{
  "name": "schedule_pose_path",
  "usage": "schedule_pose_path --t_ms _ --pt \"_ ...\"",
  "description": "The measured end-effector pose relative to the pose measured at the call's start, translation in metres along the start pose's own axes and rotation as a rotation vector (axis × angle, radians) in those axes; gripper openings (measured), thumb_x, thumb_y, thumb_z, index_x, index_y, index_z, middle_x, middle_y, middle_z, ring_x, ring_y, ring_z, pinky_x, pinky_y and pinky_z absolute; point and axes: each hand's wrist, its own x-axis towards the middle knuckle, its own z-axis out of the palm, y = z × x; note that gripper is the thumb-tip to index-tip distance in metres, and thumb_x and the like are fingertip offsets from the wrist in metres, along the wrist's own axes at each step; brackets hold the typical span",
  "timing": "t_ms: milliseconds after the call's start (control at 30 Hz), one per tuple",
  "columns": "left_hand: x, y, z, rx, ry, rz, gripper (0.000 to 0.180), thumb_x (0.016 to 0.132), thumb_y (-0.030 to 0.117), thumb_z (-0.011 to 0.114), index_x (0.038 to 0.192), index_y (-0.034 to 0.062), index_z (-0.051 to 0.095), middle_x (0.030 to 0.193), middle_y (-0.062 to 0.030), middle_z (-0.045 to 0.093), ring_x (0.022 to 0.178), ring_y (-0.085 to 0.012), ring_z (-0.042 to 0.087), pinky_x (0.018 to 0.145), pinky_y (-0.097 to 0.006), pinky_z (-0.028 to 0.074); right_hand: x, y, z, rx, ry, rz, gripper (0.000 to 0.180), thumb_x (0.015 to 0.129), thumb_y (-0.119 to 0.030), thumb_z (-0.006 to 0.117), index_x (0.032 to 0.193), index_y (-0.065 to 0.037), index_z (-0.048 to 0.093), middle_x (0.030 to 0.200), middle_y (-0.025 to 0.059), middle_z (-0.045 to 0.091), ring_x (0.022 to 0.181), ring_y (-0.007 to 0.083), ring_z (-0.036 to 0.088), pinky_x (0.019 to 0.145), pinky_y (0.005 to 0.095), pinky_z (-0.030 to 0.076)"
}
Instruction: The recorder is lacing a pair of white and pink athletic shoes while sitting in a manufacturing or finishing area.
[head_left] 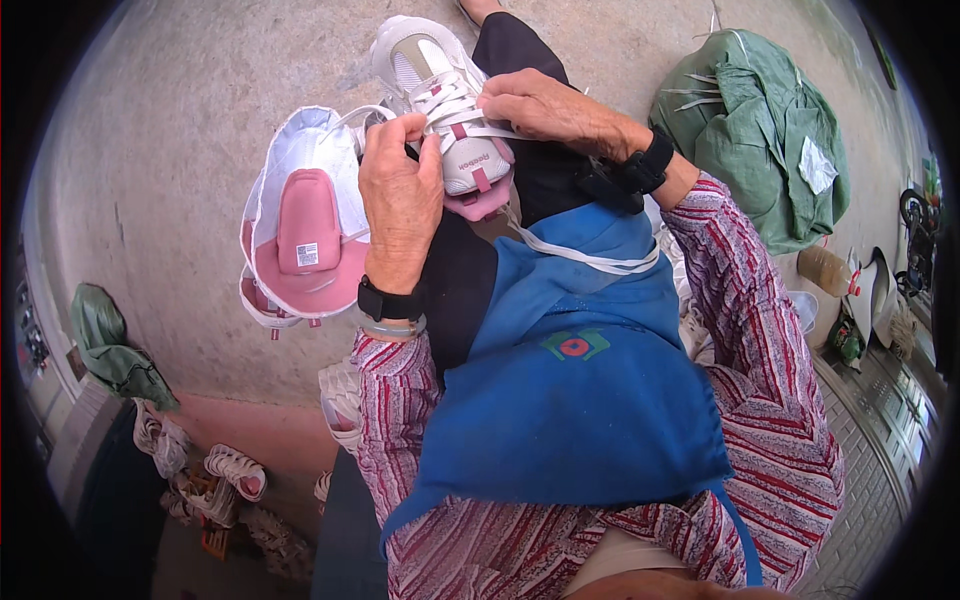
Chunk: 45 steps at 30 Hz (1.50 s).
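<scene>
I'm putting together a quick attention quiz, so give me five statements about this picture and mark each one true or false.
1. The left hand and right hand are both at the white laces of a shoe. True.
2. The shoe's toe points toward the person. False: it points away.
3. A green sack is to the right of the shoe. True.
4. The apron is red. False: it is blue.
5. The left hand's wrist is bare. False: a black band is worn on it.
</scene>
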Motion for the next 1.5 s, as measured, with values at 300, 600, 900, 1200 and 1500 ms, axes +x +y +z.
schedule_pose_path --t_ms 300,600,900,1200,1500 --pt "0.016 -0.006 0.0 -0.211 -0.141 -0.064 0.014 0.09 0.013 0.058 0.094 0.0006 0.06 0.076 -0.0024 0.055 0.067 -0.012 0.053 0.059 -0.024 0.043 0.006 0.007 0.013 -0.371 0.312 -0.113 0.029 0.088 -0.023 0.048 0.084 0.005 0.055 0.075 0.0253 0.058 0.072 0.0395 0.058 0.064 0.0412 0.046" --pt "0.023 -0.001 -0.016 -0.847 -0.498 -0.781 0.018 0.095 0.023 0.048 0.093 0.0057 0.051 0.06 0.0072 0.035 0.046 0.0008 0.027 0.038 -0.014 0.022 -0.031 0.0 0.021 -0.415 0.261 -0.264 0.019 0.086 -0.02 0.059 0.09 -0.001 0.057 0.071 0.02 0.058 0.068 0.0372 0.059 0.06 0.0418 0.046" --pt "-0.001 0.003 -0.007 -0.003 -0.161 -0.199 0.018 0.09 0.017 0.051 0.091 -0.001 0.053 0.082 -0.0212 0.061 0.076 -0.0333 0.061 0.07 -0.039 0.047 -0.047 0.003 -0.028 -0.438 -0.011 -0.266 0.016 0.086 -0.018 0.055 0.085 -0.002 0.061 0.072 0.0173 0.061 0.072 0.0355 0.06 0.066 0.0407 0.047" --pt "-0.015 0.023 -0.032 -0.024 -0.343 -0.338 0.023 0.088 0.024 0.061 0.088 0.0014 0.059 0.07 -0.0035 0.057 0.066 -0.0113 0.05 0.061 -0.028 0.042 -0.037 0.0 0.008 -0.557 0.395 -0.41 0.016 0.084 -0.016 0.06 0.095 -0.005 0.062 0.087 0.0112 0.058 0.08 0.0295 0.06 0.068 0.0368 0.048" --pt "-0.011 0.021 -0.035 0.03 -0.451 -0.269 0.018 0.085 0.018 0.062 0.088 0.0004 0.059 0.076 -0.0127 0.061 0.066 -0.0248 0.059 0.062 -0.035 0.045 -0.032 -0.011 0.026 -0.585 0.377 -0.39 0.016 0.081 -0.018 0.063 0.094 -0.008 0.062 0.085 0.008 0.056 0.077 0.026 0.06 0.066 0.0338 0.049"
